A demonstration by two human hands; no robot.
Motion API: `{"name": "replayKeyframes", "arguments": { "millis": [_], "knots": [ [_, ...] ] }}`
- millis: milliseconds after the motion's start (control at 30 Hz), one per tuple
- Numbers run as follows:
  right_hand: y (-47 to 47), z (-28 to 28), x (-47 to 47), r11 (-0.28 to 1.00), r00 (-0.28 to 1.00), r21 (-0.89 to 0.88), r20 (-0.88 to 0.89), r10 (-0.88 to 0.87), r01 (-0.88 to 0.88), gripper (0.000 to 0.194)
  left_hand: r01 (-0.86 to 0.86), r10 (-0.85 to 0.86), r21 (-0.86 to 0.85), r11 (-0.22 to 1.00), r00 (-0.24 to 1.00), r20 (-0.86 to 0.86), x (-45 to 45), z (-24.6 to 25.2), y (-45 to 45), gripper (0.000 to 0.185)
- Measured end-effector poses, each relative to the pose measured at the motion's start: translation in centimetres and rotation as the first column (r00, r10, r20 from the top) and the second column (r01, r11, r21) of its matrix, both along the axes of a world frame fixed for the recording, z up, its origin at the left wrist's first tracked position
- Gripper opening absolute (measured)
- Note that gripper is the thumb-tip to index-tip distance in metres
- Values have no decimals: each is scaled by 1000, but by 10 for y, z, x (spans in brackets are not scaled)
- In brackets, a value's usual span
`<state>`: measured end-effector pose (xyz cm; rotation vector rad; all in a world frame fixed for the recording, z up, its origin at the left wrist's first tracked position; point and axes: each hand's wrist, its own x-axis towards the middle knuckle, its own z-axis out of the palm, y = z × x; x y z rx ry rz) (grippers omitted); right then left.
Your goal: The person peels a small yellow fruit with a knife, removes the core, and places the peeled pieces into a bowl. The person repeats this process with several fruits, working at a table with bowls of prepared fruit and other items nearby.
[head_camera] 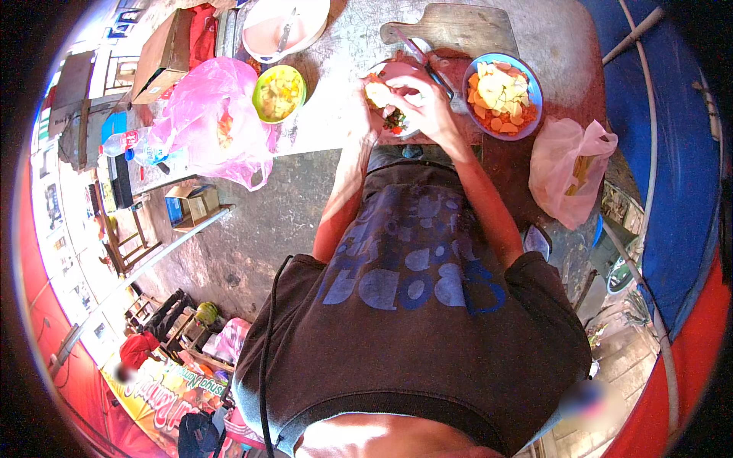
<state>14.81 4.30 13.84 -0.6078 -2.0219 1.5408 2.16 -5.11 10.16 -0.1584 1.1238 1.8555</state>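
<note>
My left hand (362, 117) holds a pale yellow piece of food (376, 94) above a light-coloured dish (413, 130). My right hand (430, 109) meets it from the other side, thumb and fingers curled in against the piece. Strong glare washes out the fingers and hides the exact grip. Chopped red and green vegetables (395, 121) show below the hands. Just beyond my right hand lies a long, narrow, knife-like tool (413, 47), partly over the dish. To the right stands a blue-rimmed bowl (539, 103) with orange slices and pale slices in it.
A wooden cutting board (467, 28) lies at the back. On the left are a green bowl (305, 94) of diced pieces, a white basin (316, 28) with a knife (286, 31), and a pink plastic bag (212, 114). Another plastic bag (552, 172) sits right. A person (137, 349) is lower left.
</note>
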Motion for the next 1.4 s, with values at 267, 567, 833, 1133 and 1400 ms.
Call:
{"name": "replayKeyframes", "arguments": {
  "millis": [267,567,833,1133,1400],
  "knots": [
    [-1,-9,-6,971,998,229,-12,-62,63,26,-15,22,98,995,997,-76,3,-31,2,33],
    [2,5,-8,988,1000,152,-11,18,-16,25,26,-10,85,996,983,-182,5,-11,9,34],
    [-1,11,-11,990,995,138,-96,-11,24,20,17,-1,70,997,977,-213,0,-21,12,35],
    [3,-6,-14,976,999,211,9,49,-50,20,19,-22,-13,1000,967,-254,-3,-28,15,41],
    [8,-13,-7,990,994,135,-96,43,-29,13,-12,12,36,999,1000,-13,-1,-24,15,31]
  ]
}}
